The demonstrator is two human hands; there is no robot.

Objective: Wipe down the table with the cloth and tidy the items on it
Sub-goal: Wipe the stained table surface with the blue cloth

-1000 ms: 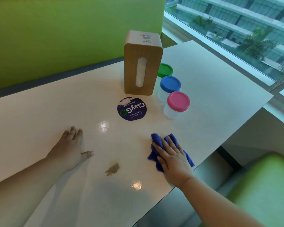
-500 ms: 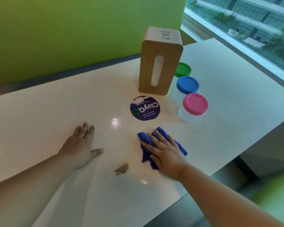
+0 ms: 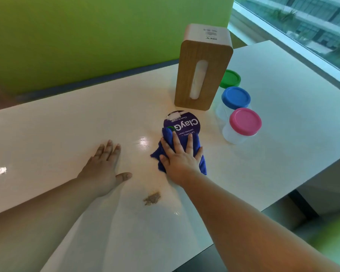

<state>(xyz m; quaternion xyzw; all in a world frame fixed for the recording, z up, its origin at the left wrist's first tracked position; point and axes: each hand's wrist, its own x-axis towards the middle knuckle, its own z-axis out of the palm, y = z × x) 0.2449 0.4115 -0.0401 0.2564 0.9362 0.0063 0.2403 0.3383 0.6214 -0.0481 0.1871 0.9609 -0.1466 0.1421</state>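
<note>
My right hand (image 3: 180,157) lies flat on a blue cloth (image 3: 201,163) in the middle of the white table (image 3: 47,134), fingers spread and pressing it down. The cloth's far edge overlaps a round purple sticker (image 3: 185,122). My left hand (image 3: 104,167) rests palm down on the table to the left of the cloth, holding nothing. A brown smear (image 3: 152,198) marks the table nearer to me, between my two arms. A wooden tissue box (image 3: 201,69) stands upright behind the sticker. Three clear jars stand to its right, with a pink lid (image 3: 245,121), a blue lid (image 3: 236,97) and a green lid (image 3: 231,78).
A green partition (image 3: 86,36) runs along the table's far side. A window (image 3: 302,26) is at the right. The table's right edge (image 3: 283,199) drops off beside a green seat (image 3: 332,232).
My right hand has slid the cloth away from me and to the left, up onto the edge of the purple sticker. My left hand has stayed flat on the table.
</note>
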